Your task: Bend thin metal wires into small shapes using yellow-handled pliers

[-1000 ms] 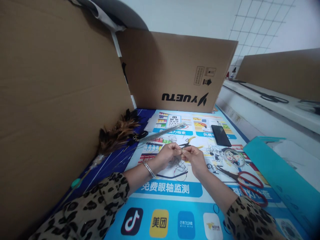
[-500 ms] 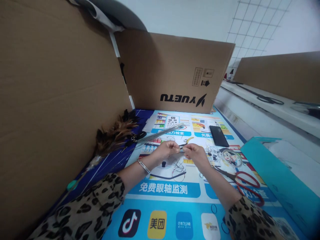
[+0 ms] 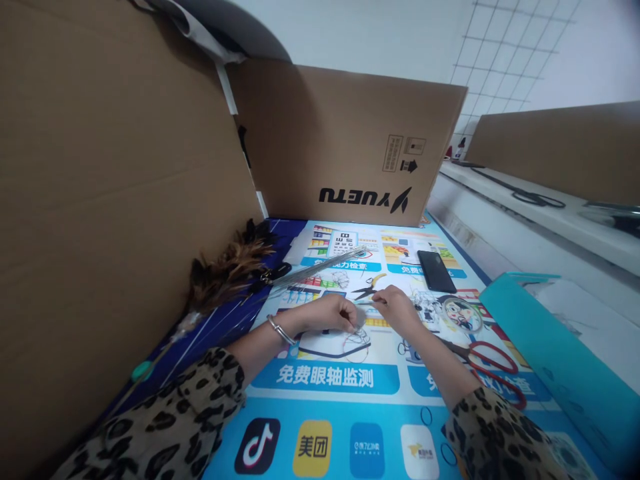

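My right hand (image 3: 399, 311) pinches a thin, pale wire-like strip (image 3: 365, 305) that points left from its fingertips. Lower and to the left is my left hand (image 3: 334, 315), fingers pressed together at the edge of a loose tangle of fine wire (image 3: 357, 345); whether they grip a strand is too small to tell. Just beyond both hands lie pliers (image 3: 369, 287) with yellow handles, jaws apart. A bundle of straight thin wires (image 3: 323, 267) rests farther back on the printed mat (image 3: 325, 403).
Red-handled scissors (image 3: 493, 358) lie beside my right forearm, near a teal folder (image 3: 545, 347). A black phone (image 3: 437, 271) is at the back right. Brown feathers (image 3: 230, 267) lie at left along the cardboard wall (image 3: 125, 147). Small dark rings (image 3: 426, 416) sit in front.
The hands have come apart from their meeting point. My left hand has dropped toward the fine wire tangle, while my right hand keeps the thin strip and has shifted slightly right.
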Demonstrator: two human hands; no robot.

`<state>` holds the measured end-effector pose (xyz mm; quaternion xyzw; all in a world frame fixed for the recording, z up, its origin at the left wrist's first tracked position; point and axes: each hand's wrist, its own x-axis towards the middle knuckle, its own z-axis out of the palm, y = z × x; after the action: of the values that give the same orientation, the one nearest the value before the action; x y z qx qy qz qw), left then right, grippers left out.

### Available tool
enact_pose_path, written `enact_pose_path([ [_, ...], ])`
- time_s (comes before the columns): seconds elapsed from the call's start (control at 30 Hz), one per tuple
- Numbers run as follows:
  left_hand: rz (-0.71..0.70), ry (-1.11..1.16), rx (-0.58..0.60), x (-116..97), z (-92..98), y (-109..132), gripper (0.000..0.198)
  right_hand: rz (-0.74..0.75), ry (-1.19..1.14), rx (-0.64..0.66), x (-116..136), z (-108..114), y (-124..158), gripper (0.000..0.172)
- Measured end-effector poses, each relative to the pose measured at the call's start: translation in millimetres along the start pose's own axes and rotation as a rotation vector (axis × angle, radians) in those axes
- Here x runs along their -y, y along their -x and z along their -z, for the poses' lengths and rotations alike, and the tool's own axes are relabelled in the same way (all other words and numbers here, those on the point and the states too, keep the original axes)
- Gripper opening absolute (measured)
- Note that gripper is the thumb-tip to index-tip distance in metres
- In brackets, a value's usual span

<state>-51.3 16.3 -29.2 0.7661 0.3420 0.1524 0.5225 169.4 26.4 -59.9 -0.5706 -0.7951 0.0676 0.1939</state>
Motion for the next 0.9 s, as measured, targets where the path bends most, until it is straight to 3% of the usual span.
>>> enact_pose_path([
  [0.3, 0.005, -0.002, 0.012, 3, 3.8, 1, 0.016, 0.048, 0.138, -0.002, 2, -8, -4, 0.013],
  [0.37, 0.018, 0.012, -0.071, 4, 5.2, -1, 0.018, 0.064, 0.164, -0.003, 2, -10, -4, 0.013],
  [0.43, -0.004, -0.020, -0.231, 6, 6.0, -5, 0.017, 0.081, 0.181, -0.001, 2, -10, -3, 0.013],
  [0.57, -0.078, -0.252, -0.526, 10, 4.2, -13, 0.014, 0.111, 0.206, -0.002, 2, -8, -2, 0.015],
  [0.7, -0.077, -0.405, -0.537, 14, -0.3, -16, 0.017, 0.131, 0.226, -0.020, 3, -4, -1, 0.016],
  [0.9, -0.129, -0.396, -0.556, 14, -5.3, -17, 0.012, 0.163, 0.230, -0.047, 7, -1, 0, 0.019],
])
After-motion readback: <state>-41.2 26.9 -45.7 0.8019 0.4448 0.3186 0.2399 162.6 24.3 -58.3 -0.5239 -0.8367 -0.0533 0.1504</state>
